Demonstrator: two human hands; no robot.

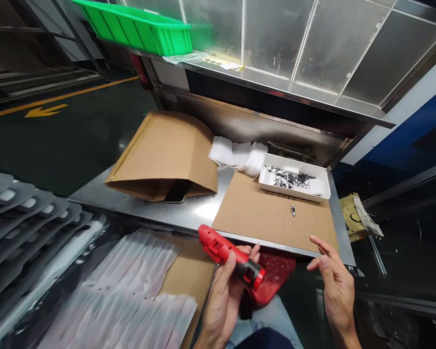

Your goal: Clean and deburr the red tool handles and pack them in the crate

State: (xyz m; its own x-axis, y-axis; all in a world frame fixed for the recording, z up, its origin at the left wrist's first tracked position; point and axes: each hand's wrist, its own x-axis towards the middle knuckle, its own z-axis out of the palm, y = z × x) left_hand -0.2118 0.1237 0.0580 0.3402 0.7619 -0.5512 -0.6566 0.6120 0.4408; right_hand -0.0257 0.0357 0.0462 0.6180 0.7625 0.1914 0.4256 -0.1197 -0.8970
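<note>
My left hand [227, 286] is wrapped around a red and black tool body [218, 247], its red end pointing up and left. The tool's exact kind is not clear. My right hand [332, 281] is off to the right, holding nothing, with its fingers apart near the front edge of a flat cardboard sheet [254, 213]. On that sheet lies a small silver metal piece [293, 210]. Behind it stands a white tray [321, 195] with many tiny black parts inside. A red stool-like surface [276, 276] shows below my left hand.
An open cardboard box [163, 155] lies on the metal bench [145, 211], a dark phone-like object [177, 191] at its mouth. White sheets [252, 157] are beside the tray. Bagged items [131, 271] fill a carton at left. A green bin [141, 31] sits on the shelf.
</note>
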